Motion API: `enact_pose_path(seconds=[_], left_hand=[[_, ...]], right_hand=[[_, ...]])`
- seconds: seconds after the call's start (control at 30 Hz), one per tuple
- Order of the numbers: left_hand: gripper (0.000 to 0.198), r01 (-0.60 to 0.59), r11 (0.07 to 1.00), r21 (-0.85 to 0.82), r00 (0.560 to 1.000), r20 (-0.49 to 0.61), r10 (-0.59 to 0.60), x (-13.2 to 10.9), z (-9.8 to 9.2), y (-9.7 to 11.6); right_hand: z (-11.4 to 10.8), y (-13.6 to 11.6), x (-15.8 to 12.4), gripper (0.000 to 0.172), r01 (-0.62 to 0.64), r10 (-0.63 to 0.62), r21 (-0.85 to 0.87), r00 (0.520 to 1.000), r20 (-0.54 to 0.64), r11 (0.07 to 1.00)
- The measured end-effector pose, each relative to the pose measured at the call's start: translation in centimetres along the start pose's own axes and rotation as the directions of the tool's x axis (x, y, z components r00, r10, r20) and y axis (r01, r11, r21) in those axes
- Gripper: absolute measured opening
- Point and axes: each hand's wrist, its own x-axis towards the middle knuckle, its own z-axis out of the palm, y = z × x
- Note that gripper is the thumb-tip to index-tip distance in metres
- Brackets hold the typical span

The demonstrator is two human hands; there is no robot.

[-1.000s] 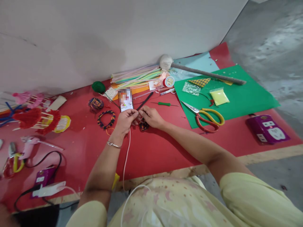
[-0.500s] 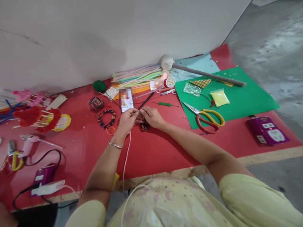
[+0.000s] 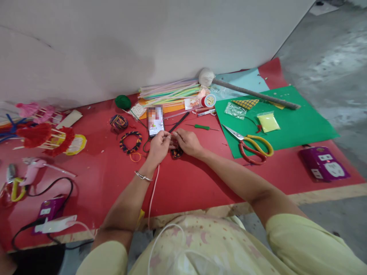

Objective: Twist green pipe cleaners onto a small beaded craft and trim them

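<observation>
My left hand (image 3: 161, 146) and my right hand (image 3: 188, 143) meet over the red table, fingers pinched together. Between and below them is a small dark piece of multicoloured yarn work (image 3: 177, 153), partly hidden by the fingers. Its exact shape cannot be made out. Just beyond my left hand lies a phone (image 3: 156, 128) with a lit screen, and a dark strip (image 3: 181, 120) points away behind my fingers. To the left are a braided yarn ring (image 3: 122, 146) with an orange tail and a multicoloured yarn ball (image 3: 118, 123). A green-handled hook tool (image 3: 202, 126) rests right of my hands.
Big scissors (image 3: 256, 147) lie partly on a green sheet (image 3: 304, 122). Pipe cleaners (image 3: 169, 91) and a green yarn ball (image 3: 123, 102) are at the back. A purple power socket box (image 3: 323, 162) stands right. A glue gun (image 3: 33, 172) and another purple box (image 3: 51, 208) are left.
The view has shifted slightly, so everything on the table sits a little differently in frame. Both hands stay together over the yarn work, with only small finger movement.
</observation>
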Motion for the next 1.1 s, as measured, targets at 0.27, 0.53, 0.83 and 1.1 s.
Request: enact_pose_path(seconds=[0.27,0.53,0.83,1.1], left_hand=[[0.009,-0.013,0.999,0.046,1.000,0.004,0.013,-0.30,-0.14,0.47],[0.005,0.067,0.996,-0.051,0.998,0.003,-0.067,-0.34,0.45,0.82],[0.005,0.046,0.998,-0.040,0.999,0.001,-0.046,-0.53,0.57,0.71],[0.005,0.044,0.999,-0.029,0.999,0.001,-0.044,-0.52,0.56,0.66]], right_hand=[[-0.33,-0.13,0.10,0.036,-0.030,0.030,0.189,1.000,0.002,0.982],[-0.58,-0.32,0.07,0.037,-0.036,0.034,0.188,0.999,0.013,0.981],[-0.50,-0.22,0.11,0.037,-0.038,0.036,0.187,0.999,0.016,0.982],[-0.52,-0.18,0.08,0.039,-0.043,0.038,0.206,0.999,0.027,0.978]])
